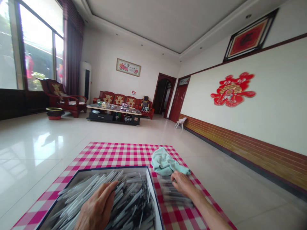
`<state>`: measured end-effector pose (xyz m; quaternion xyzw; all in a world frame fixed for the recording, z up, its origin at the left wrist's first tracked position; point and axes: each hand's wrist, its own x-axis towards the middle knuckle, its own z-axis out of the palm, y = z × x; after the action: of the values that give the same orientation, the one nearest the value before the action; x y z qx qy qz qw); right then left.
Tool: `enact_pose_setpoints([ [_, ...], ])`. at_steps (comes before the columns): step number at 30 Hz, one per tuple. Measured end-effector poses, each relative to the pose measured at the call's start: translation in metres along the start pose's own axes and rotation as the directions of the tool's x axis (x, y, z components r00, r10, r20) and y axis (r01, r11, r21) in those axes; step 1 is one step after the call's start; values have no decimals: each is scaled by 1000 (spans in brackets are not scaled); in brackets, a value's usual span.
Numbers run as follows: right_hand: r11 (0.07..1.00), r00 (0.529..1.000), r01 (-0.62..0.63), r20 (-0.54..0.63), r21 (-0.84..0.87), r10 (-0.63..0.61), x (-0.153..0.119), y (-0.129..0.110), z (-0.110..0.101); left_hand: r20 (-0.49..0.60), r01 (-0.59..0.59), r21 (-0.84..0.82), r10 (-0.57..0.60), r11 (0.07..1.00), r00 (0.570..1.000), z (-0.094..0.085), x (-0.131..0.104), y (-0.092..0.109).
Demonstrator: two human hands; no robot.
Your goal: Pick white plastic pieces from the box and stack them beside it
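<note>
A box with a dark blue rim (pixel 153 188) stands on the pink-and-white checked cloth (pixel 112 155), filled with many thin, pen-like sticks (pixel 131 195), some clear and some dark. Over the sticks is my left hand (pixel 98 204), its fingers extended and lying close to one another; no held item shows. To the right of the box, my right hand (pixel 179 181) has its fingers curled at the near edge of a mint-green cloth (pixel 163 161). Beneath and beside that hand lies a blurred row of similar sticks (pixel 175 195). What its fingertips hold is too blurred to tell.
Beyond the table, a low coffee table (pixel 112 110) with items on it stands before a red wooden sofa (pixel 120 99). A wooden armchair (pixel 64 99) and a round pot (pixel 54 113) are at the left. A small white chair (pixel 180 123) stands by the right wall.
</note>
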<state>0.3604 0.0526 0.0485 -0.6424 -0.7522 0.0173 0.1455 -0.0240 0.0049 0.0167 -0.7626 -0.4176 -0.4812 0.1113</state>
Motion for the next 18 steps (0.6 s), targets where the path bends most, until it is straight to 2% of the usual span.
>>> enact_pose_setpoints([
  [10, 994, 997, 68, 45, -83, -64, -2, 4, 13, -6, 14, -11, -14, 1000, 1000, 1, 0, 0],
  [15, 994, 996, 90, -3, -63, -91, -5, 3, 10, -7, 23, -6, -23, 1000, 1000, -2, 1, 4],
  [18, 992, 991, 123, -57, -32, -125, -7, -11, 2, -45, 58, 28, -57, 998, 997, -3, 3, 5],
])
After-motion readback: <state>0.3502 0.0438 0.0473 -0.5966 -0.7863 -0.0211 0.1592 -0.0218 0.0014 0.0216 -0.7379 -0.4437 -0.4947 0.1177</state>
